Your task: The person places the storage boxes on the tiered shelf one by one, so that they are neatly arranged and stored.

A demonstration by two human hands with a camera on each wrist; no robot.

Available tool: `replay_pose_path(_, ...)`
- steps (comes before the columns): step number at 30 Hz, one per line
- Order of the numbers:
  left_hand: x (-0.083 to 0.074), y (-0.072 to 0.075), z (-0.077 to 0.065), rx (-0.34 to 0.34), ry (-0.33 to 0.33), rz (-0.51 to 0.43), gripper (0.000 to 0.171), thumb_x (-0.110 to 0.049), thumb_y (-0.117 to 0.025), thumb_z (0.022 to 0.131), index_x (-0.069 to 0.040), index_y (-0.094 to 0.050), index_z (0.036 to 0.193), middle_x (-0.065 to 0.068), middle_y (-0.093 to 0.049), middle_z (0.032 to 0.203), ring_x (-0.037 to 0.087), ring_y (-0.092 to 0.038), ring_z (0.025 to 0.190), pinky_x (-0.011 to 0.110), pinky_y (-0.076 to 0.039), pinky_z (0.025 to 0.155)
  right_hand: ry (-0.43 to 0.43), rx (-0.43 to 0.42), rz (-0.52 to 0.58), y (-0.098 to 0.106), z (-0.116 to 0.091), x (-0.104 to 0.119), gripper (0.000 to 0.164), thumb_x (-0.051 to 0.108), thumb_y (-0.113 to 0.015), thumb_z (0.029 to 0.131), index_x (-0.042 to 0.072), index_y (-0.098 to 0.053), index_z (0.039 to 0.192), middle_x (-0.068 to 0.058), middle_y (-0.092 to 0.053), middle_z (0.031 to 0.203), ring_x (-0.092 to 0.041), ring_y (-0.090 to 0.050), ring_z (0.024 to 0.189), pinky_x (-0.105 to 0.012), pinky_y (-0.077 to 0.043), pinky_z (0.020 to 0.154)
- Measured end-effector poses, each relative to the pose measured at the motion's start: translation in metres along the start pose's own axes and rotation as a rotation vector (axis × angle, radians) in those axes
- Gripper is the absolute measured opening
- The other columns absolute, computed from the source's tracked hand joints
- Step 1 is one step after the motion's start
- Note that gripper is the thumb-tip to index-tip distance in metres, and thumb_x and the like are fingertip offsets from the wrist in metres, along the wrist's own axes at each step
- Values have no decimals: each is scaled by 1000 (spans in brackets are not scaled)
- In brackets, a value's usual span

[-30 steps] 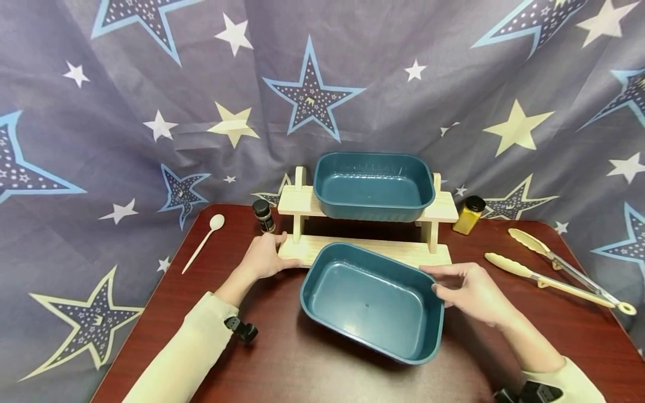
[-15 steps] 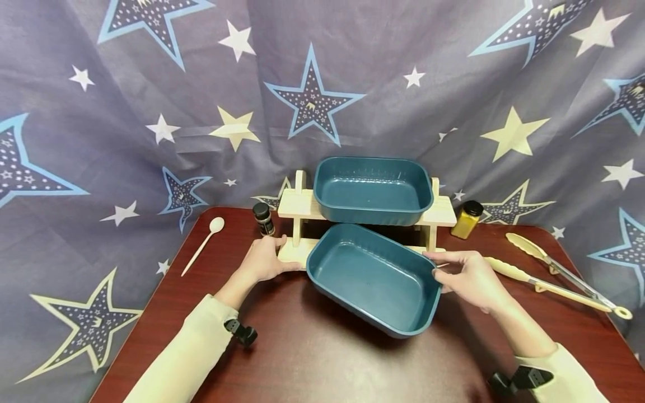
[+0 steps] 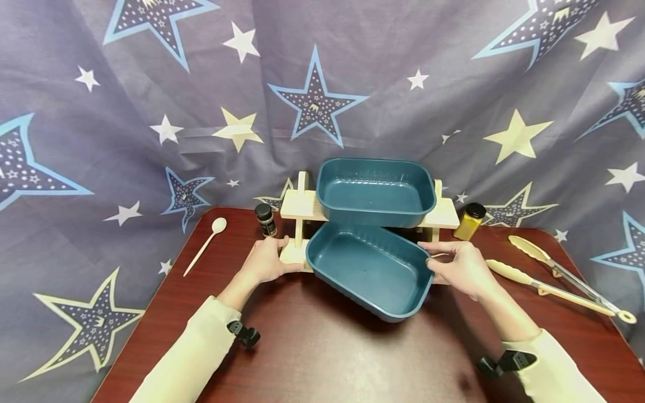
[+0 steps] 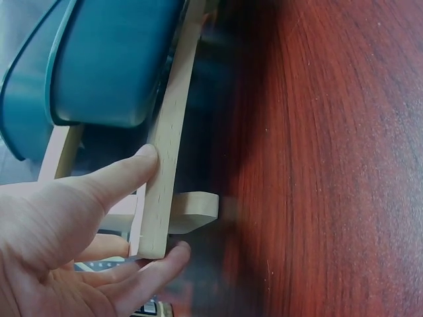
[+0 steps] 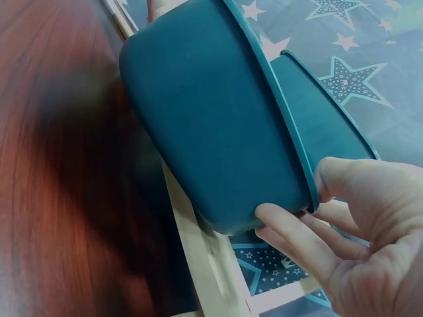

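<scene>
Left hand (image 3: 265,260): gripping the left end of the lower board (image 3: 293,252) of the wooden rack (image 3: 447,212), thumb on the front edge, fingers about the end. A good anchor, I judge; steady pressure should stop the rack skidding.
Right hand (image 3: 461,268): pinching the right end of the front bin (image 3: 370,271), thumb at the rim, fingers against the outer wall.
Front bin, place: partly over the lower board and set askew, left end farther in, right front corner out over the tabletop (image 3: 322,358). Whether its base touches wood I cannot tell.
Upper bin (image 3: 377,193): sits lengthwise on the upper board (image 3: 304,205), just above the front bin's back rim.
Headroom: looks tight. Best kept low and level; a lifted rim could knock the upper board and jolt what sits there.
Angle: I'd ease the right end inward until the long side runs parallel with the lower board. A straight shove might jam a corner on the left upright (image 3: 299,232).
Hold: one-ended, so the far end may droop or twist. Firm pinch, slow wrist.
Flanks: white spoon (image 3: 204,246) and black-capped jar (image 3: 266,220) on the left, the jar near my fingers; yellow jar (image 3: 470,222) and tongs (image 3: 574,297) on the right. Mind the right forearm by the tongs.
</scene>
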State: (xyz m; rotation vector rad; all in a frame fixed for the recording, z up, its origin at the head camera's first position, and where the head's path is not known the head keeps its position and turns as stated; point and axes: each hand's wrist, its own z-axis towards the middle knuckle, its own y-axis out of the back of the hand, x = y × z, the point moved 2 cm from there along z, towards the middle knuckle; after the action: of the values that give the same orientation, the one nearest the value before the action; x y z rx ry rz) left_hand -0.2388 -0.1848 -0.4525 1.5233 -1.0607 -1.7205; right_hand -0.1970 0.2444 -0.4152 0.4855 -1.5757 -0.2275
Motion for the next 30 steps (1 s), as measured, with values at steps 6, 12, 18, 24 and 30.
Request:
replay_pose_path(6, 0, -2, 2, 9, -1, 0, 93, -48, -92, 79, 3, -58, 149, 22, -64, 147, 43, -70, 122, 50, -58, 97, -12, 1, -9, -3, 5, 0, 42, 4, -70, 96, 0, -70, 138, -27, -78, 113, -18, -80, 69, -40, -66, 68)
replay_pose_path(12, 1, -3, 3, 5, -6, 9, 91, -48, -93, 78, 2, -61, 147, 21, -65, 146, 44, -68, 126, 51, -56, 102, 40, -58, -141, -4, 9, -1, 38, 7, -71, 95, 6, -76, 133, -22, -81, 103, -18, -78, 62, -35, -64, 61)
replay_pose_path(18, 0, -2, 3, 2, -13, 12, 91, -49, -93, 77, 2, -62, 146, 20, -65, 146, 44, -67, 129, 51, -55, 105, 56, -78, -123, -6, 10, -2, 38, 6, -72, 95, 5, -75, 133, -24, -80, 112, -10, -78, 64, -31, -64, 62)
replay_pose_path(24, 0, 0, 1, 11, -12, 6, 92, -47, -93, 79, 3, -59, 148, 23, -63, 147, 45, -65, 130, 52, -55, 106, 78, -92, -90, -10, 10, -2, 39, 6, -72, 96, 5, -74, 135, -26, -78, 118, -3, -76, 66, -28, -63, 62)
replay_pose_path(30, 1, -1, 1, 11, -10, 13, 92, -48, -93, 79, 3, -60, 148, 22, -63, 147, 45, -66, 129, 52, -55, 105, 98, -138, -154, -13, 11, -2, 35, 9, -71, 98, 6, -76, 133, -23, -78, 120, 1, -73, 71, -22, -60, 60)
